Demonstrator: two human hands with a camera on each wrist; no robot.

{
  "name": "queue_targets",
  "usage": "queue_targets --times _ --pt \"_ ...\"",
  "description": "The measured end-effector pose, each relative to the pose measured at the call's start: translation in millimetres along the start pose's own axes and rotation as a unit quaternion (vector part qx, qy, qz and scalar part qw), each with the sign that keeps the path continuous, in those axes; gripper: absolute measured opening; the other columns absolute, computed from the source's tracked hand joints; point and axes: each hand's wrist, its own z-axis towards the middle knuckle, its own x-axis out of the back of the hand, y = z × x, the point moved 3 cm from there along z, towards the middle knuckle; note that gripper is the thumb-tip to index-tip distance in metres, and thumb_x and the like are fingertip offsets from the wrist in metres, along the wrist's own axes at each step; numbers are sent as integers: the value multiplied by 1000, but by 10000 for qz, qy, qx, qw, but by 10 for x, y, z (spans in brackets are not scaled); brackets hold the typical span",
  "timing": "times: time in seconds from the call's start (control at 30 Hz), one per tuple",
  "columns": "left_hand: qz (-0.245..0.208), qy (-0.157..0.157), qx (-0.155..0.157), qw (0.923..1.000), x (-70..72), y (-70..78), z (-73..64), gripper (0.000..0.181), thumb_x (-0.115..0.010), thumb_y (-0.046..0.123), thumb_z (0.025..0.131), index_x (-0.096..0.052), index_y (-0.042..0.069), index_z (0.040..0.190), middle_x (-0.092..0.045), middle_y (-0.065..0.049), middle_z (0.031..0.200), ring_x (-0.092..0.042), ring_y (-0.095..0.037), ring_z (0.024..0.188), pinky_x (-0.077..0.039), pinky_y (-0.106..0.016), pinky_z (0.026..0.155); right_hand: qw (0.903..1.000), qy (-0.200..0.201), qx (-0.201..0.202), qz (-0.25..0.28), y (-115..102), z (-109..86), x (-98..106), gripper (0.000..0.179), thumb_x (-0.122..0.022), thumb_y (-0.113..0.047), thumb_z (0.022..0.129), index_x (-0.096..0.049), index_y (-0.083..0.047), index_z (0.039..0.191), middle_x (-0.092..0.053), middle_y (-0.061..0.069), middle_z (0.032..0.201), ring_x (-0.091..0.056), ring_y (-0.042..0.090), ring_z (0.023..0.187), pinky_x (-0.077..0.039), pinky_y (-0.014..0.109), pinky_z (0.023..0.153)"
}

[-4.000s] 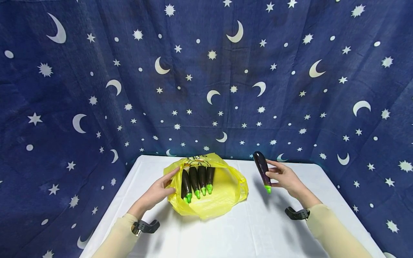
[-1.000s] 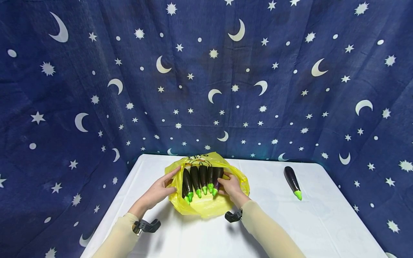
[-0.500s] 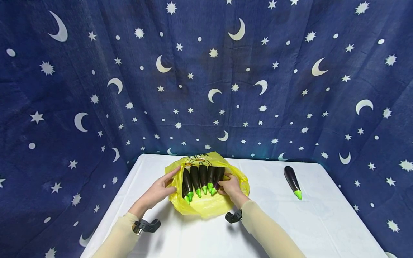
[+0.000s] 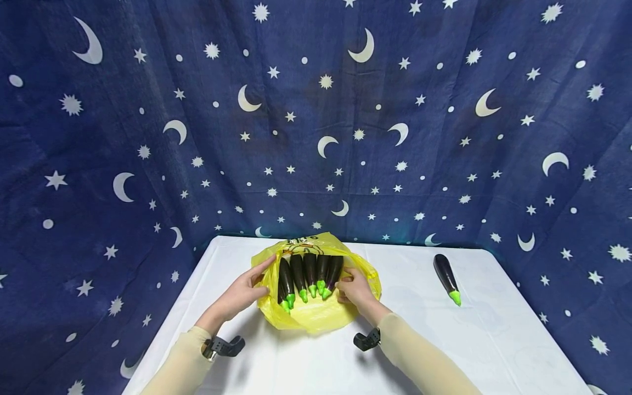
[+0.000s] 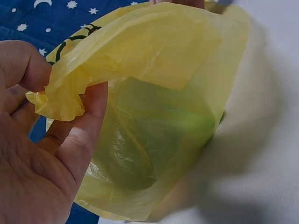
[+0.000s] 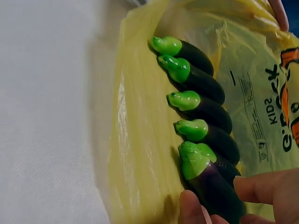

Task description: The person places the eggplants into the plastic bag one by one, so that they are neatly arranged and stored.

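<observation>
A yellow plastic bag (image 4: 316, 321) lies on the white table with its mouth toward me. Several dark eggplants (image 4: 298, 274) with green stem ends lie side by side inside it. My left hand (image 4: 241, 295) holds the bag's left rim; in the left wrist view the gathered film sits between thumb and fingers. My right hand (image 4: 356, 289) is inside the mouth, next to the rightmost eggplant (image 4: 333, 277). In the right wrist view its fingertips (image 6: 190, 205) are spread apart, on either side of that eggplant, without a visible grip. Another eggplant (image 4: 446, 278) lies alone on the right.
A white cloth covers the table (image 4: 306, 367). Behind and at both sides hangs a dark blue curtain (image 4: 316, 120) with moons and stars. Black wrist devices sit on both of my forearms.
My right hand has brought an eggplant from the table's right into the bag, laid it at the row's right end, and loosened from it. My left hand has stayed at the rim.
</observation>
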Motion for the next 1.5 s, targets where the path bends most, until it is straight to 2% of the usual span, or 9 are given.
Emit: queue_targets --times 0.2,0.4,0.53,0.73,0.9,1.1,1.2,1.5 --pt "366 -50 -61 9993 -25 9 -14 78 -57 -2 80 -32 34 144 -28 20 145 -28 -11 132 -32 -39 99 9991 -197 195 -325 -63 -83 25 63 -64 -3 81 -38 0 138 -48 25 117 -57 30 88 -54 42 67" --pt "418 -49 -107 9991 -36 0 -2 78 -58 -2 80 -31 34 144 -28 20 146 -25 -9 133 -29 -40 101 9951 -353 503 -774 -108 -154 85 61 -66 -8 82 -42 -4 137 -51 22 120 -57 25 92 -54 39 67" --pt "421 -104 -65 9990 -41 18 -9 77 -57 -3 81 -30 29 145 -27 17 147 -25 -11 133 -28 -42 102 9868 -504 871 -1265 -133 -212 159 58 -65 -13 83 -44 -9 137 -53 18 122 -58 23 92 -53 35 67" --pt "398 -197 0 9990 -58 200 -93 74 -56 -3 83 -27 21 147 -25 9 150 -27 -16 133 -28 -43 102 9691 -568 1337 -1995 -213 -318 289 55 -65 -18 85 -47 -14 136 -56 12 122 -58 19 96 -50 29 69" --pt "351 -160 5 9993 -59 247 -121 73 -56 -3 83 -29 20 147 -26 7 149 -26 -16 133 -26 -45 103 9633 -476 1620 -2086 -281 -381 386 52 -66 -16 85 -49 -15 134 -58 11 120 -59 18 95 -50 30 70" --pt "350 -121 -40 9993 -70 217 -112 73 -56 -3 83 -30 22 146 -27 10 149 -25 -13 133 -25 -43 104 9520 -291 1988 -2309 -304 -421 514 49 -66 -17 85 -52 -17 132 -58 6 120 -58 17 99 -48 34 80" --pt "376 -88 -49 9992 -76 208 -110 74 -56 -3 82 -30 22 146 -28 9 149 -25 -13 133 -25 -43 104 9516 -211 2023 -2306 -317 -442 594 47 -65 -18 86 -53 -17 132 -58 4 121 -57 20 102 -47 36 84" --pt "366 -47 11 9993 -83 219 -113 74 -57 -3 81 -31 21 146 -28 8 149 -26 -14 133 -24 -44 104 9523 124 1999 -2302 -341 -455 892 47 -64 -19 86 -52 -22 132 -55 0 120 -56 22 105 -48 39 83"
